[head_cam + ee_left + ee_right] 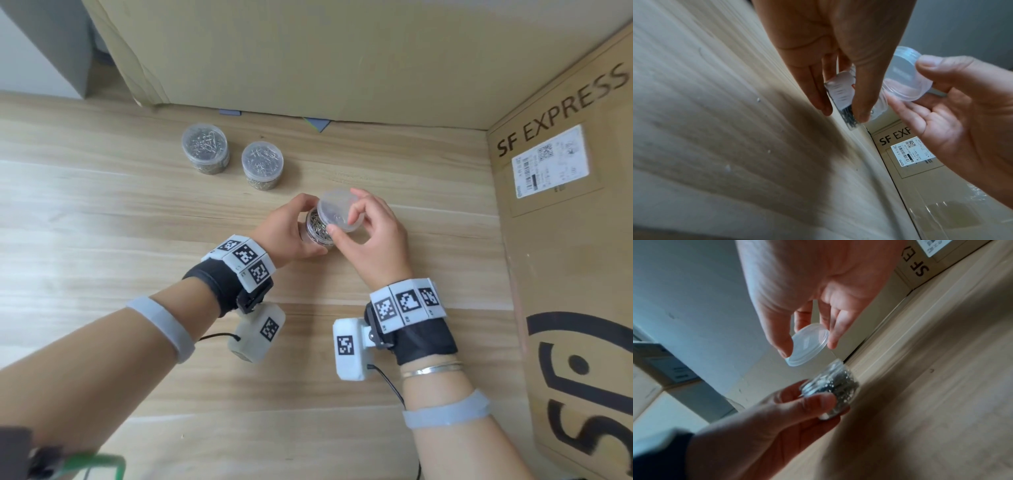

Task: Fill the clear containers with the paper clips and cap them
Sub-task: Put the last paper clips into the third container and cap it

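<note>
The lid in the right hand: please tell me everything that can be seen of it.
The lid is a round, shallow cap of clear, slightly cloudy plastic with a low side wall and a thin rim. It is off the container and held tilted just above its open mouth, not yet seated. The right hand pinches its edge between thumb and fingers. The left hand holds the container, full of paper clips, below it.
</note>
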The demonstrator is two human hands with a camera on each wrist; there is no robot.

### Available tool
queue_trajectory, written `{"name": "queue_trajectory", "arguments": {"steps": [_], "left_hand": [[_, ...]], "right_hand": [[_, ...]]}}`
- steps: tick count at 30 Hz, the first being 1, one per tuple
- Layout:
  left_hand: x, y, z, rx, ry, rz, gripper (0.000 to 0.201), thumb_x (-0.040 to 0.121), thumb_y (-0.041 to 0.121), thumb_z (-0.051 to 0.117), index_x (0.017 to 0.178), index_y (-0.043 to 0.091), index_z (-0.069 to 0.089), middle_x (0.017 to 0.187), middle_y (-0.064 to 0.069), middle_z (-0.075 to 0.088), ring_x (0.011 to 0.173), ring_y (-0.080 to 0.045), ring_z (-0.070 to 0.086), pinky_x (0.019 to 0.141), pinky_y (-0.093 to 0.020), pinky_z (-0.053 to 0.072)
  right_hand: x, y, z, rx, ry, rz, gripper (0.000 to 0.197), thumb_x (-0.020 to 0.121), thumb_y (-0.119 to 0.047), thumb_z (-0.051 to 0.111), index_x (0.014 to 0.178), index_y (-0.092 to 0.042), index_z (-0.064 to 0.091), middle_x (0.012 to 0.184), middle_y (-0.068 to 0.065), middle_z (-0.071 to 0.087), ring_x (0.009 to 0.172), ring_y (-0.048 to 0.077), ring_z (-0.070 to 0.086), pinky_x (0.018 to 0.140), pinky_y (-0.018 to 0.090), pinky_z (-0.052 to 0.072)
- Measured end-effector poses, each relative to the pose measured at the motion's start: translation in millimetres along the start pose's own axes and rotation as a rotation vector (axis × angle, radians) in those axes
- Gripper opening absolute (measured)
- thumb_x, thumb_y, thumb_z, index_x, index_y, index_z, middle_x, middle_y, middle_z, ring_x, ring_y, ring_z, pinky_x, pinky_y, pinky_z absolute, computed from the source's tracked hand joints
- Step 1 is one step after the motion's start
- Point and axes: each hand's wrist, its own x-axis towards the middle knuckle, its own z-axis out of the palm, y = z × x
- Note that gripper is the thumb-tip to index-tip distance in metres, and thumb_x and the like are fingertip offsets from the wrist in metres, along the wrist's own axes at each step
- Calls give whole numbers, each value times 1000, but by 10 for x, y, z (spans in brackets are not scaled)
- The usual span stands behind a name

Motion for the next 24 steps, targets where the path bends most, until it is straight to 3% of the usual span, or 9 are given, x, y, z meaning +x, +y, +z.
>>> {"name": "queue_trajectory", "arguments": {"steps": [2, 4, 7, 9, 13, 19, 22, 24], "left_hand": [[-7, -4, -9, -22, 7, 11, 68, 64, 12, 79, 122, 11, 44, 124, -5, 56, 91, -24, 66, 88, -42, 51], [-10, -7, -26, -32, 15, 24, 67, 64, 13, 79, 122, 11, 44, 124, -6, 56, 91, -24, 66, 88, -43, 52], [-23, -6, -68, -46, 18, 43, 66, 64, 12, 79, 121, 10, 45, 124, -6, 57, 91, -25, 66, 87, -42, 52], [-35, 2, -88, -46, 14, 49, 65, 64, 11, 79, 121, 10, 46, 122, -4, 57, 89, -26, 66, 87, -41, 52], [-51, -12, -137, -21, -4, 61, 66, 63, 7, 79, 120, 12, 47, 118, 1, 58, 81, -23, 64, 85, -34, 50], [-50, -90, -180, 10, -68, 38, 70, 60, 7, 81, 121, 14, 48, 114, -4, 62, 75, -16, 60, 84, -34, 50], [-57, -115, -185, 12, -68, 35, 72, 59, 8, 81, 122, 13, 47, 115, -4, 62, 82, -21, 62, 86, -35, 50], [-65, -129, -195, 18, -69, 50, 71, 59, 11, 82, 122, 13, 48, 108, -1, 63, 75, -15, 61, 81, -31, 50]], "right_hand": [[-7, -14, 18, -53, -43, 2, 27, 71, -20, 73, 74, -20, 46, 120, -6, 58, 121, 7, 49, 98, 17, 39], [-14, -50, 20, -86, -81, 33, 30, 71, -21, 74, 76, -21, 45, 117, -12, 58, 117, 5, 50, 89, 3, 31], [-15, -90, 20, -125, -130, 63, 32, 70, -26, 74, 92, -26, 51, 111, -21, 55, 112, 7, 49, 86, 14, 32], [-11, -111, 9, -158, -179, 49, 44, 71, -24, 73, 110, -28, 53, 107, -25, 52, 110, 9, 48, 87, 15, 31], [50, -127, -11, -284, -288, -67, 62, 72, -16, 70, 128, -30, 49, 128, -13, 54, 119, 9, 45, 98, 12, 25], [128, -88, -10, -352, -434, -134, 68, 69, 0, 68, 126, -34, 52, 132, -15, 51, 123, 11, 47, 107, 27, 35], [169, -113, 1, -349, -413, -58, 68, 63, -15, 78, 125, -32, 54, 127, -11, 56, 116, 9, 52, 103, 31, 41], [179, -133, 19, -363, -392, -18, 70, 60, -25, 82, 124, -31, 55, 123, -7, 59, 110, 11, 56, 98, 34, 46]]}}
